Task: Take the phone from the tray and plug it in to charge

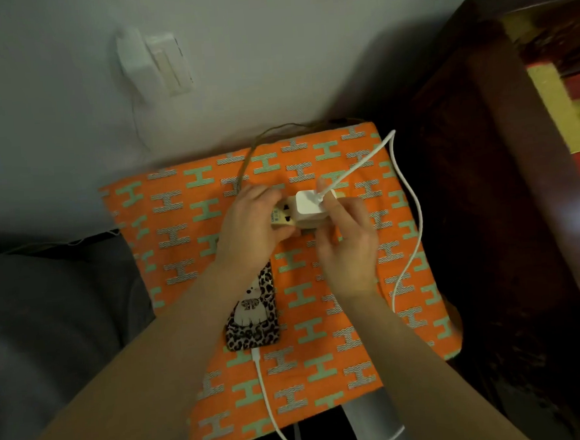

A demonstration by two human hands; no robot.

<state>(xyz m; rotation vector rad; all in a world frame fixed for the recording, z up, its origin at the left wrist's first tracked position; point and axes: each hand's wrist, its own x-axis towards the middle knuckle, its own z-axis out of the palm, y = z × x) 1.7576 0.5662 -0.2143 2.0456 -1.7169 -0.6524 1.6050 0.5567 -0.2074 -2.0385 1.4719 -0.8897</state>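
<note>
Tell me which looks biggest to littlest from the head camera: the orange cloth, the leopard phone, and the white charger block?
1. The orange cloth, by far the biggest.
2. The leopard phone, partly hidden under the left forearm.
3. The white charger block, smallest, between both hands.

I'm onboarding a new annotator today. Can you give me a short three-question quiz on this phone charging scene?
1. True or false: the white cable is already plugged into the phone.
2. Which hand steadies the power strip? A) left hand B) right hand C) neither
3. Fill in: the phone lies on the orange patterned ____.

Key:
1. True; its connector sits in the phone's near end.
2. A; the left hand holds the strip while the right hand is at the white charger.
3. Cloth.
</note>
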